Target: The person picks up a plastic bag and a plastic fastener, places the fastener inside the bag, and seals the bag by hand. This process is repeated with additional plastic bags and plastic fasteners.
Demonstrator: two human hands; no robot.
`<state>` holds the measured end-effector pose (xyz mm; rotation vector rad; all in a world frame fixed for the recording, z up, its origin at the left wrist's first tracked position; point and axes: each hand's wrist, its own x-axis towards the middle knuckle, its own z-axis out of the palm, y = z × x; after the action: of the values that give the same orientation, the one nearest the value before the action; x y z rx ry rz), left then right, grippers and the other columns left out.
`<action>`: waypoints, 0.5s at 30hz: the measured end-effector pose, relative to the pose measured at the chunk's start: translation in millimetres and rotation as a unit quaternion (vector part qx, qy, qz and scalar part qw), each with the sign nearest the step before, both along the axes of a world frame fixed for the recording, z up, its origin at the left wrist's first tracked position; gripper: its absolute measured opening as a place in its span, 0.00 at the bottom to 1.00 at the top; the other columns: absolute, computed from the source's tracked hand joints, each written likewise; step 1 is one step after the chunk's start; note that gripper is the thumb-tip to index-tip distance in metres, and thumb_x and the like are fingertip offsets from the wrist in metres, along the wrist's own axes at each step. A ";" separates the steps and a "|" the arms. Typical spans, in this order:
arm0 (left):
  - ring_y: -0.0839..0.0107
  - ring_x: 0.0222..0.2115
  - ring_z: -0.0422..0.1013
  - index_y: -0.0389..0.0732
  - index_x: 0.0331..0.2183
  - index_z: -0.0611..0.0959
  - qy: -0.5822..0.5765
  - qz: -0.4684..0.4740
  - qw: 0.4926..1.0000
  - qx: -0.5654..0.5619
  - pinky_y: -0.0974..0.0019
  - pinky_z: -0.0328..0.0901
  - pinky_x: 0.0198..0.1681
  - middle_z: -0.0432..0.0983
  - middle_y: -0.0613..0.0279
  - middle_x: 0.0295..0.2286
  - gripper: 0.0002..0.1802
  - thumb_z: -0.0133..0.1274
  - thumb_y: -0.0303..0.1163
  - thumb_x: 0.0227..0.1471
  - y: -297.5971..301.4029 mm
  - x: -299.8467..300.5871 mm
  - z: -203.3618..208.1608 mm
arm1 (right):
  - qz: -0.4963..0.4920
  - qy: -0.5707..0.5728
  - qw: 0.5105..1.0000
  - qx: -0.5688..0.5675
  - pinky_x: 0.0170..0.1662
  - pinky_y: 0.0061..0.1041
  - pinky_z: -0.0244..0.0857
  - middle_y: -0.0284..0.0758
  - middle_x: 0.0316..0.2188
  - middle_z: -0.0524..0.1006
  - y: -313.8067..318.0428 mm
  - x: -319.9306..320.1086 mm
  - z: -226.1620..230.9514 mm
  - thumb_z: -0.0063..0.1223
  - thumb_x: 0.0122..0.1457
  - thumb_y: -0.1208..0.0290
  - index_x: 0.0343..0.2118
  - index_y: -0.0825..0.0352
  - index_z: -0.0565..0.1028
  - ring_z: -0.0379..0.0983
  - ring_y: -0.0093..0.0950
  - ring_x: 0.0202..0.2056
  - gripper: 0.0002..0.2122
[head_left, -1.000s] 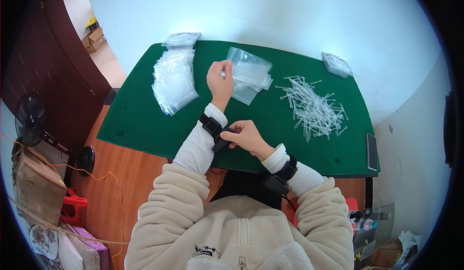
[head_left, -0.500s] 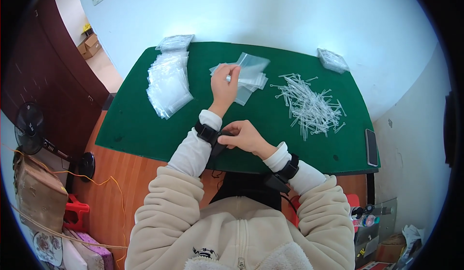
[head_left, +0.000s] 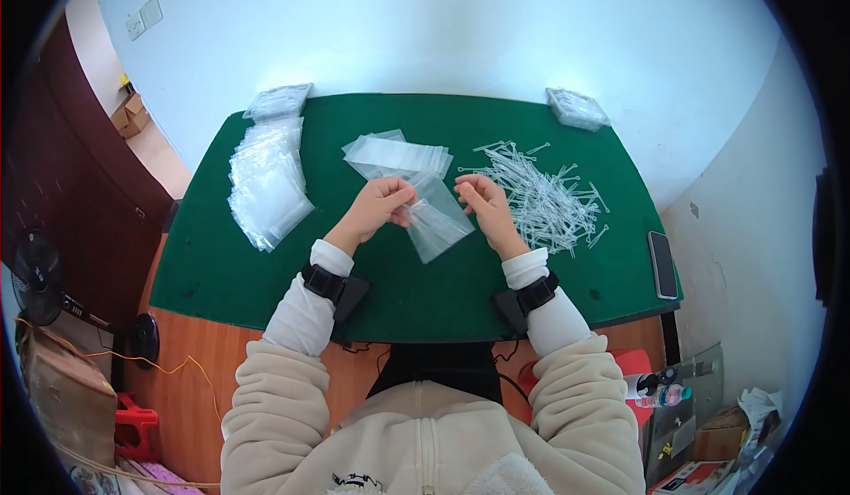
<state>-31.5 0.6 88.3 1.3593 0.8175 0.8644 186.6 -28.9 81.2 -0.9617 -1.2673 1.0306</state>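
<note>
A clear plastic zip bag (head_left: 434, 234) hangs from the fingers of my left hand (head_left: 378, 209), which is closed on its upper left edge. Thin pale lines show on the bag; I cannot tell whether they are folds or something inside. Just beyond the bag's right side is my right hand (head_left: 490, 213), its fingers loosely bent and apart, with nothing visible in them. It lies close to the left edge of a heap of clear, thin plastic sticks with looped ends (head_left: 553, 198). Behind my hands a few flat clear bags (head_left: 396, 154) overlap on the green table (head_left: 381, 296).
At the left, a fanned stack of clear bags (head_left: 268, 185) lies before a packed bundle (head_left: 279, 102). Another packed bundle (head_left: 577, 108) sits at the back right. A phone (head_left: 662, 265) rests on the right edge. A white wall (head_left: 425, 34) stands behind the table.
My right hand has left my left wrist and moved right, towards the heap. My left hand has drawn a clear bag nearer from the loose bags. The view has shifted slightly.
</note>
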 end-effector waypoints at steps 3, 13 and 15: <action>0.81 0.22 0.69 0.36 0.29 0.77 0.038 -0.008 0.999 0.017 0.76 0.65 0.26 0.73 0.68 0.22 0.11 0.49 0.35 0.53 14.4 1.8 -13.7 | 0.070 0.062 0.994 -0.057 0.24 0.15 0.58 0.25 0.22 0.72 13.3 1.9 -8.1 0.53 0.55 0.68 0.30 0.67 0.73 0.64 0.13 0.21 0.07; 0.81 0.20 0.66 0.34 0.28 0.78 0.128 -0.016 0.973 0.189 0.75 0.62 0.23 0.72 0.68 0.20 0.09 0.51 0.31 0.51 19.5 26.7 -53.9 | 0.131 -0.071 0.988 -0.047 0.23 0.13 0.57 0.26 0.19 0.71 41.9 -2.5 -61.0 0.52 0.54 0.72 0.27 0.69 0.74 0.63 0.13 0.20 0.06; 0.80 0.20 0.66 0.34 0.27 0.78 0.140 -0.005 0.970 0.201 0.75 0.62 0.24 0.72 0.67 0.20 0.09 0.52 0.31 0.50 20.9 28.2 -57.1 | 0.135 -0.089 0.986 -0.042 0.23 0.13 0.57 0.26 0.18 0.71 42.5 -4.2 -61.7 0.52 0.53 0.72 0.26 0.69 0.74 0.63 0.13 0.20 0.06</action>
<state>-3.4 21.6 31.2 1.8727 0.8779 0.8721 182.4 13.6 19.5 -0.9816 -1.5437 1.2370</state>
